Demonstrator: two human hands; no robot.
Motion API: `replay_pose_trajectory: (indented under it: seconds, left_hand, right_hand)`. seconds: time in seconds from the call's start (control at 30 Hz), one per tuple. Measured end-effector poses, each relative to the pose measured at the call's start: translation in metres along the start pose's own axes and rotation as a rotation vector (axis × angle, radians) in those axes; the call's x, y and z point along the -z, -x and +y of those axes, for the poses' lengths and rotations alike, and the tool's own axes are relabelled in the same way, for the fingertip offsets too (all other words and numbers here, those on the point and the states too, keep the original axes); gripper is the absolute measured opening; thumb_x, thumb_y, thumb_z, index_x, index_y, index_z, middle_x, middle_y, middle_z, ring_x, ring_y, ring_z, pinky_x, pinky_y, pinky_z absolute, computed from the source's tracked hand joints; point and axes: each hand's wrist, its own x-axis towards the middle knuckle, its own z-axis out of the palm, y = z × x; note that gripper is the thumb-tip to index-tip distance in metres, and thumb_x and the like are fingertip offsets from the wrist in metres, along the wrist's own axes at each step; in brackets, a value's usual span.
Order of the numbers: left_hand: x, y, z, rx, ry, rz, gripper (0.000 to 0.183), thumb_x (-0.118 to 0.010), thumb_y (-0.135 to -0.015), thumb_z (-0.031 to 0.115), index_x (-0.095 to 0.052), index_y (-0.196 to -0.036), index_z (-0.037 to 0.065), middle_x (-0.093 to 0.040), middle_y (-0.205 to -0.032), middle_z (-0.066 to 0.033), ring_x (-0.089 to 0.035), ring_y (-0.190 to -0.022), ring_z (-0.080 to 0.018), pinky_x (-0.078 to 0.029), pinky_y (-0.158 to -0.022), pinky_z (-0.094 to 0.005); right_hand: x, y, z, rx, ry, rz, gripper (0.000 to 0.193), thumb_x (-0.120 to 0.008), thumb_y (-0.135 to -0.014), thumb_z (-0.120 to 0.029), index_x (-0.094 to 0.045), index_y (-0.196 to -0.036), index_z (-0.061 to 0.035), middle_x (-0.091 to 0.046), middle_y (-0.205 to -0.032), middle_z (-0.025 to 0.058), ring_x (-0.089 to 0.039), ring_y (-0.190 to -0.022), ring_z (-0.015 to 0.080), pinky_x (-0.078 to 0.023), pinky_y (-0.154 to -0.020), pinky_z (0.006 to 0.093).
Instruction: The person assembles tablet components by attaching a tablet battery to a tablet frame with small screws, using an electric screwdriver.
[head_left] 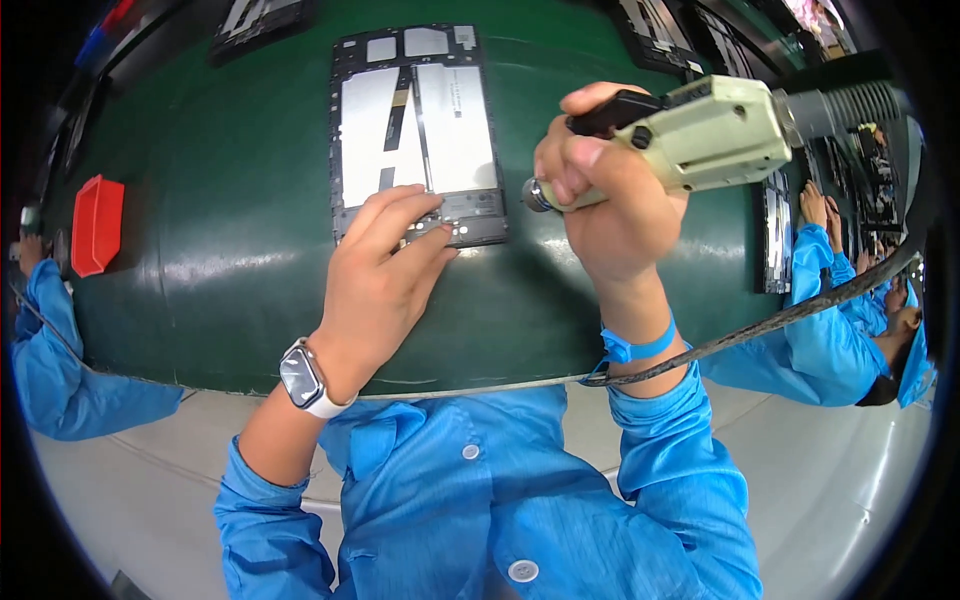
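An opened tablet (462,140) with a black frame and silver-white battery panels lies on the green table in front of me. My left hand (378,275) rests on its lower end, fingers stretched out with the tips on the small parts there; anything beneath them is hidden. In my right hand (625,200) I grip a pale green electric screwdriver (712,135) with a black lever. Its round metal nose points left, just off the tablet's right edge. A corrugated sleeve leads away from its back end.
A red tray (98,225) stands at the left. More tablets lie around the green table (230,330), one being an upright-lying tablet (776,232) at the right. A dark cable (790,312) crosses by my right wrist. People in blue sleeves sit on both sides.
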Motion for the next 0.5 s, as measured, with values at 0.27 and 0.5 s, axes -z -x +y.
replay_pose_trajectory:
  seconds: [0.27,0.5]
  left_hand:
    - [-0.008,0.001,0.017,0.071,-0.067,0.017,0.026,-0.076,-0.071,-0.004,-0.068,-0.096,-0.002,-0.063,-0.111,-0.0154,-0.061,-0.109,-0.0364,-0.052,-0.089,-0.0434]
    - [-0.018,0.004,0.034,0.010,-0.428,0.002,0.027,-0.071,-0.074,0.002,-0.065,-0.099,-0.006,-0.059,-0.108,-0.0148,-0.057,-0.109,-0.0353,-0.051,-0.089,-0.0433]
  right_hand:
    - [0.000,0.001,0.009,0.054,0.006,0.022,0.026,-0.055,-0.076,0.002,-0.060,-0.102,0.0073,-0.055,-0.065,0.0090,-0.050,-0.053,0.0154,-0.042,-0.051,0.0306]
    - [0.002,-0.003,0.004,0.068,0.073,0.029,0.026,-0.057,-0.076,0.002,-0.060,-0.102,0.0073,-0.056,-0.066,0.0089,-0.051,-0.053,0.0150,-0.043,-0.050,0.0302]
